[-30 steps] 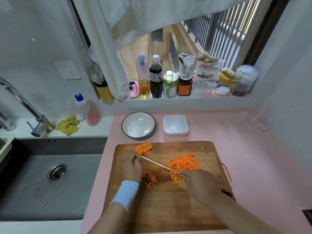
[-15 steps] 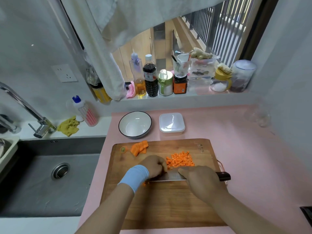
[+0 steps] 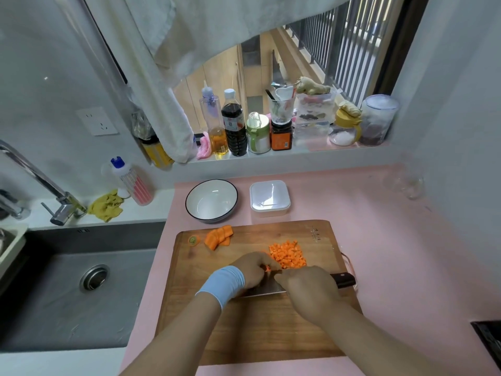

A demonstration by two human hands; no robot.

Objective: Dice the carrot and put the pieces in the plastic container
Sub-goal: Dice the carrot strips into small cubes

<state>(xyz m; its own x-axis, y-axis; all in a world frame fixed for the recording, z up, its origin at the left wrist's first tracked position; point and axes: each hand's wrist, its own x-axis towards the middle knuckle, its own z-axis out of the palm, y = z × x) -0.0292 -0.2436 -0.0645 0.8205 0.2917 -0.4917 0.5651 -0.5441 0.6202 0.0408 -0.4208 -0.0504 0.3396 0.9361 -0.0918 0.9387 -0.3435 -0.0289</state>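
On the wooden cutting board (image 3: 271, 335) lies a pile of diced carrot (image 3: 287, 253) at the back middle. Several carrot slices (image 3: 218, 236) and a carrot end (image 3: 193, 240) lie at the back left. My right hand (image 3: 309, 290) grips the knife by its dark handle (image 3: 344, 279), and the blade (image 3: 264, 290) lies almost flat across the board. My left hand (image 3: 253, 270), with a blue wristband, curls its fingers over the blade; small carrot pieces (image 3: 267, 268) show at the fingertips. The white plastic container (image 3: 269, 198) stands behind the board.
A white bowl with a dark rim (image 3: 211, 200) stands left of the container. The sink (image 3: 67, 289) and tap (image 3: 62, 210) are on the left. Bottles and jars line the window sill (image 3: 271, 156). A clear glass (image 3: 406, 183) stands at the far right.
My left hand left the carrot slices and came to the board's middle, covering the small heap of dice. The knife swung from pointing back-left to lying across the board.
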